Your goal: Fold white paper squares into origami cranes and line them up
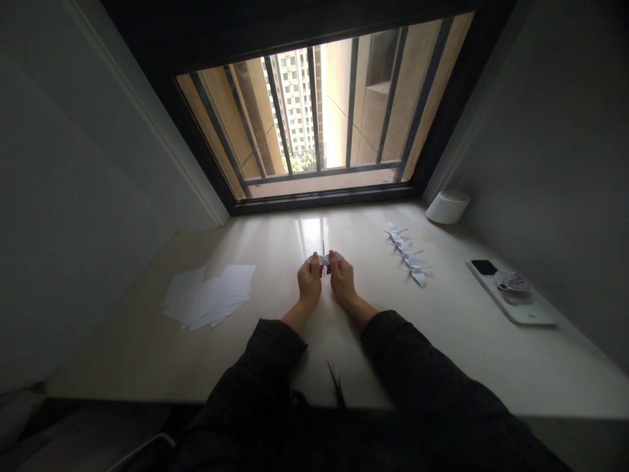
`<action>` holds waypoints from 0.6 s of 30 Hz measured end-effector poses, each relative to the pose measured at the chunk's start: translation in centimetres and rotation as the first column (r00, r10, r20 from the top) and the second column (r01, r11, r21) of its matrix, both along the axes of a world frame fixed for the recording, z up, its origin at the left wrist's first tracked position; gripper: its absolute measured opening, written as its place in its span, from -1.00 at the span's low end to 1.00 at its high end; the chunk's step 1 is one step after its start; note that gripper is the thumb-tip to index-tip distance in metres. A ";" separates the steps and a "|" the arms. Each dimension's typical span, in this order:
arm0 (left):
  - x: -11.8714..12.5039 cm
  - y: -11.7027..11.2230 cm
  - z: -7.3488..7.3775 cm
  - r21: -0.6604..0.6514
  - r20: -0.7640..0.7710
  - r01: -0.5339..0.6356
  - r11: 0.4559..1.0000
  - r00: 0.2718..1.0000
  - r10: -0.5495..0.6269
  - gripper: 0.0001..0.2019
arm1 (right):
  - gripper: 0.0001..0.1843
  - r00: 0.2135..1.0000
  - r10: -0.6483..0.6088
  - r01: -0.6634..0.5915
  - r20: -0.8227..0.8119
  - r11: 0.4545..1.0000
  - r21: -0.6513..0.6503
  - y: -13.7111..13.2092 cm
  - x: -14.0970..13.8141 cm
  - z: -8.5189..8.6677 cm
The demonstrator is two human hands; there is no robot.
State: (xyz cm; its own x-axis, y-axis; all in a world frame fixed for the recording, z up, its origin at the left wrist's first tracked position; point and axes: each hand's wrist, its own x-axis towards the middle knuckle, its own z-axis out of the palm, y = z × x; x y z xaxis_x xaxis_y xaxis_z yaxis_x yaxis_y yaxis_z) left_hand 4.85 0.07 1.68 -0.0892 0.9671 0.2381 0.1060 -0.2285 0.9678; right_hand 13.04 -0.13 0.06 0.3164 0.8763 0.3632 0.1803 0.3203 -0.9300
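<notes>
Between my two hands is a white folded paper crane (324, 260), its thin points sticking up and down in the middle. My left hand (309, 278) pinches the wing on the left side. The opposite wing is pinched by the fingers of my right hand (341, 276). Both hands are just above the pale windowsill (275, 367). To the right stands a row of several finished paper cranes (405, 252), set close together. Left of my hands lies a loose, fanned pile of white paper sheets (211, 298).
A white phone (515, 308) with a round grip on its back lies at the right. Farther back, a white rounded container (447, 206) stands in the corner by the wall. A dark-framed window (314, 200) with bars closes off the far side.
</notes>
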 end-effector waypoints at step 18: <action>0.2 0.2 -0.4 -0.046 0.085 -0.057 0.997 0.995 0.061 -0.52 | -0.46 0.991 -0.009 0.003 -0.136 0.999 -0.043 0.0 -0.6 0.2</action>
State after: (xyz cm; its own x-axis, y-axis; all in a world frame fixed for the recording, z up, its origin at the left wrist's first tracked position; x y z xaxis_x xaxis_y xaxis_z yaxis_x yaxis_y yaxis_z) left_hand 5.05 0.25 1.27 -0.1650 0.9688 0.1848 0.0341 -0.1816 0.9828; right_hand 12.43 -0.11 0.24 0.3654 0.8882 0.2787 0.0525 0.2792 -0.9588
